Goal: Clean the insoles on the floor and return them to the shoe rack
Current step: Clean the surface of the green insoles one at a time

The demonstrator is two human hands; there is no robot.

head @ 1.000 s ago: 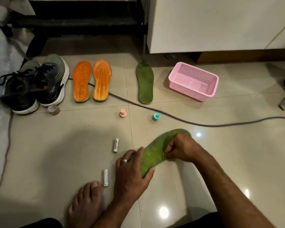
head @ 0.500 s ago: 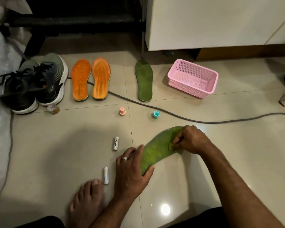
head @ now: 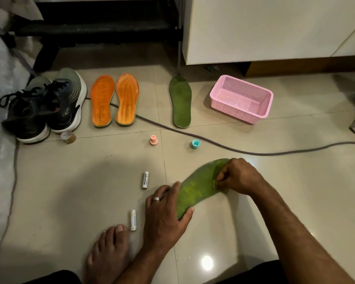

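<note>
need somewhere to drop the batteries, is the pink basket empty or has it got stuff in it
Empty, as far as the view shows: the pink basket sits upright on the floor with only its bare mesh bottom visible. The near wall hides a thin strip inside.

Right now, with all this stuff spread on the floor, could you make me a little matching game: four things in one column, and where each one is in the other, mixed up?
Things
1. pink basket
2. orange insoles
3. teal cap
4. green insole being cleaned

Places
A. held between the left hand and the right hand
B. right beside the sneakers
C. on the floor below the white cabinet
D. close to the grey cable, to the right of the pink cap

Pairs: 1-C, 2-B, 3-D, 4-A
</note>
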